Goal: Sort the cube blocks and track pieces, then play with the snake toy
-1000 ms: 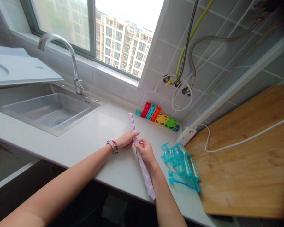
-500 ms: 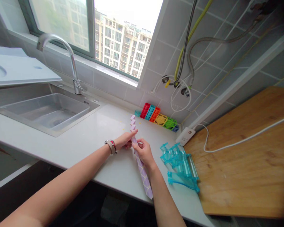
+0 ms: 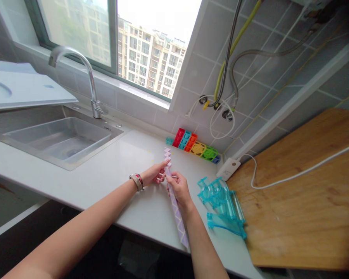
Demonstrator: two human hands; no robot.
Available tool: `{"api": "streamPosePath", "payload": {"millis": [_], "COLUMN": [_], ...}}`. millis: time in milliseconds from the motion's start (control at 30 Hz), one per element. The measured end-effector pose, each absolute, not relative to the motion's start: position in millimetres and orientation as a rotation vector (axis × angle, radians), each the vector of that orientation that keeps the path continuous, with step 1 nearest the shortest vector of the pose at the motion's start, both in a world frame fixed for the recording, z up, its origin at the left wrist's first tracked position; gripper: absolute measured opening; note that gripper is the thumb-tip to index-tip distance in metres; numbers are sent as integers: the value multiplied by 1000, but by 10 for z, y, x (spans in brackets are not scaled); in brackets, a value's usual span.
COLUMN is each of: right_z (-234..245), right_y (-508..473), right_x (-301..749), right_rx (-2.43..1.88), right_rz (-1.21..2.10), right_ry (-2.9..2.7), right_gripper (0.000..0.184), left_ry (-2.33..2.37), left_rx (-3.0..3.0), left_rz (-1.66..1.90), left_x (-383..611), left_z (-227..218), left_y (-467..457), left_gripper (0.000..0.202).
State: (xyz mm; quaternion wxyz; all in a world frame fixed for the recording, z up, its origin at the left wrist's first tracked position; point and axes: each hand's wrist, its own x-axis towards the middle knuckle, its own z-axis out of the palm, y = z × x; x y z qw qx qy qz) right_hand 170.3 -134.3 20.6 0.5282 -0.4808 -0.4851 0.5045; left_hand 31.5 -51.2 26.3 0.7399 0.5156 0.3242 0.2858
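A long lilac snake puzzle (image 3: pixel 177 217) with pale zigzag lines slants across the counter. Its near part is straight, while the far end shows a stepped row of pink-white wedges. My left hand (image 3: pixel 156 171) is closed around it near that far end, thumb on top. Just below, my right hand (image 3: pixel 178 188) grips the straight part between thumb and fingers. Parts of the puzzle are hidden under both hands. The near tip reaches toward the counter's front edge, beside my right forearm.
Translucent teal plastic pieces (image 3: pixel 222 205) lie right of my hands, by a wooden board (image 3: pixel 302 193). Coloured blocks (image 3: pixel 192 144) line the wall behind. A white power strip (image 3: pixel 229 168) stands in the corner. On the left are a sink (image 3: pixel 66 135) and a faucet (image 3: pixel 94 89).
The far stepped end of the snake puzzle has moved slightly right and toward me. My left hand has shifted a little, with its fingers more visible; my right hand keeps its grip.
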Motion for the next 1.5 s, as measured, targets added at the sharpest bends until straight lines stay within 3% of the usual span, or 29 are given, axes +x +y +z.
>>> {"api": "streamPosePath", "payload": {"millis": [167,400,500,1067,1500], "right_z": [303,382,352,345,347], "right_y": [-1367,-1388,-1366,-1392,-1417], "right_x": [1709,1807,1827,1834,1877], "right_rx": [-1061,-942,-940,-805,-938], "right_rz": [1300,1504,1587,1838,1974], "right_ry": [-1105,-1041,-1003,-887,-1050], "right_gripper": [40,33,42,43,53], "left_ry": [560,393,375,690,670], "left_rx": [954,883,902,1234,1279], "left_rz": [618,662,676,984,953], "left_x": [278,259,283,373,389], "left_z": [276,242,238,130,197], "left_y": [-503,-535,-561,-499,-581], "left_gripper": [54,46,45,48,50]}}
